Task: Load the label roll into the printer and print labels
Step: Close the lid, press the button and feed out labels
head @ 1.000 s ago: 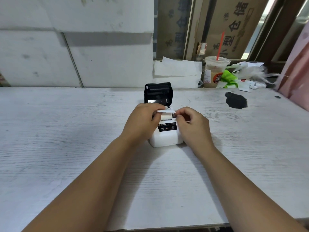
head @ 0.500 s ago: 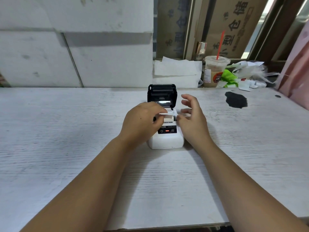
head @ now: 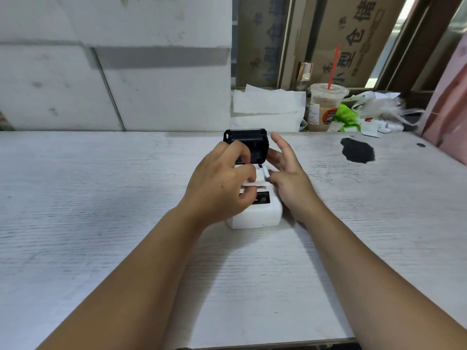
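Note:
A small white label printer sits mid-table with its black lid standing open at the back. The white label roll lies in the open bay, and its loose end reaches forward over the printer's black panel. My left hand covers the printer's left half and pinches that loose label end between thumb and fingers. My right hand is at the printer's right side with its fingers spread; the fingertips are near the lid and the thumb touches the bay's edge.
The white table carries a black stain at the back right. Behind the table stand a drink cup with a red straw, folded white paper, green packets and plastic wrappers. A pink object leans at the far right.
My right hand has let go of the label end and opened, lifting beside the lid. My left hand has slid forward over the printer, pulling the label end toward me.

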Demonstrator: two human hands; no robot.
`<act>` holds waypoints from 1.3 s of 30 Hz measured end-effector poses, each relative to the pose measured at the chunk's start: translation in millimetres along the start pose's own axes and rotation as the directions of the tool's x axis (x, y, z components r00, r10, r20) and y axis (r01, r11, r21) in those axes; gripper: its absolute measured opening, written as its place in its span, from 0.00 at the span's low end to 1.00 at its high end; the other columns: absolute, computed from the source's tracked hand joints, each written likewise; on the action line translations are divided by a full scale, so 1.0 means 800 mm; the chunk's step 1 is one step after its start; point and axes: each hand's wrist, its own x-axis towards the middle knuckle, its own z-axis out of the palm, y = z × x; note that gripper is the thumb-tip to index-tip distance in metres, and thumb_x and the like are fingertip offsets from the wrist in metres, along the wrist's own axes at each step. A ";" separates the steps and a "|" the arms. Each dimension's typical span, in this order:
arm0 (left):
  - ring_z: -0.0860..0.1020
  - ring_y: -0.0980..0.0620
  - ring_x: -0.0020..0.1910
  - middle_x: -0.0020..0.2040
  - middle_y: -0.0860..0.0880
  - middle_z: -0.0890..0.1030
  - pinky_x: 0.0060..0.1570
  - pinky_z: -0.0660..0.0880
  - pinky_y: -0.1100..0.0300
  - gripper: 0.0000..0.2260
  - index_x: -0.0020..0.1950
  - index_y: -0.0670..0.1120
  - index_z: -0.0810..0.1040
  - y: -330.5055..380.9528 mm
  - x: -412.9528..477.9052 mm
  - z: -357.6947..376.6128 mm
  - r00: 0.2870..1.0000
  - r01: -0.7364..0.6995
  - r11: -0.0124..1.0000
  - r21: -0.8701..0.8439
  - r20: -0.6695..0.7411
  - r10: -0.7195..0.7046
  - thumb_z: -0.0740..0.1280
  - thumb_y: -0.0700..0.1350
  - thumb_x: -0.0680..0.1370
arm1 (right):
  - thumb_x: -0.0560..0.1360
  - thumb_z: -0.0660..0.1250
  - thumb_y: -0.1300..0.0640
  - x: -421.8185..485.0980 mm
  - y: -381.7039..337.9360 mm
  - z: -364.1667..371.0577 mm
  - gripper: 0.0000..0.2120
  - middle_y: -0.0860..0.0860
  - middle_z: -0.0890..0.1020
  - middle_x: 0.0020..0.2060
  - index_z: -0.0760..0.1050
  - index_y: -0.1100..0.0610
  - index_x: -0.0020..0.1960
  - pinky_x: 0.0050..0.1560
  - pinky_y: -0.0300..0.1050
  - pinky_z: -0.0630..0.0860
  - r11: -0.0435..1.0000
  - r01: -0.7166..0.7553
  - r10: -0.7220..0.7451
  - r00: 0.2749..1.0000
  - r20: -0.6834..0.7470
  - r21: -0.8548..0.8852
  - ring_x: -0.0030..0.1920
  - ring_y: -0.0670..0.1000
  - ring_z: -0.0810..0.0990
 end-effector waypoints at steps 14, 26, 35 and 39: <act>0.67 0.41 0.66 0.65 0.40 0.74 0.62 0.61 0.47 0.04 0.36 0.45 0.79 0.002 -0.004 0.002 0.997 0.019 0.999 0.029 -0.073 -0.017 0.64 0.42 0.66 | 0.70 0.55 0.69 -0.007 0.000 0.004 0.36 0.52 0.70 0.65 0.65 0.29 0.62 0.65 0.58 0.72 0.980 0.116 -0.119 0.993 -0.014 -0.160 0.68 0.48 0.70; 0.78 0.44 0.35 0.41 0.47 0.83 0.39 0.74 0.53 0.05 0.34 0.42 0.78 0.001 0.002 0.004 0.999 -0.040 0.998 -0.041 -0.011 0.040 0.65 0.40 0.69 | 0.81 0.56 0.53 -0.011 -0.003 0.006 0.14 0.44 0.81 0.45 0.78 0.55 0.46 0.50 0.28 0.73 0.987 0.158 -0.159 0.986 -0.053 -0.035 0.48 0.33 0.79; 0.74 0.48 0.34 0.37 0.52 0.80 0.29 0.71 0.58 0.09 0.44 0.47 0.78 0.003 -0.003 0.001 1.000 0.020 0.999 -0.032 0.019 -0.020 0.62 0.49 0.71 | 0.76 0.62 0.65 -0.004 0.007 0.009 0.12 0.49 0.81 0.50 0.77 0.49 0.48 0.65 0.54 0.73 0.993 0.117 -0.117 0.992 -0.041 0.006 0.59 0.54 0.79; 0.76 0.49 0.39 0.44 0.53 0.81 0.35 0.74 0.57 0.12 0.48 0.50 0.81 0.000 -0.002 0.000 0.995 0.036 0.994 -0.100 0.101 -0.026 0.62 0.53 0.71 | 0.76 0.63 0.64 -0.003 0.008 0.008 0.11 0.51 0.81 0.51 0.77 0.48 0.48 0.66 0.57 0.72 0.995 0.101 -0.101 0.993 -0.057 0.000 0.60 0.56 0.78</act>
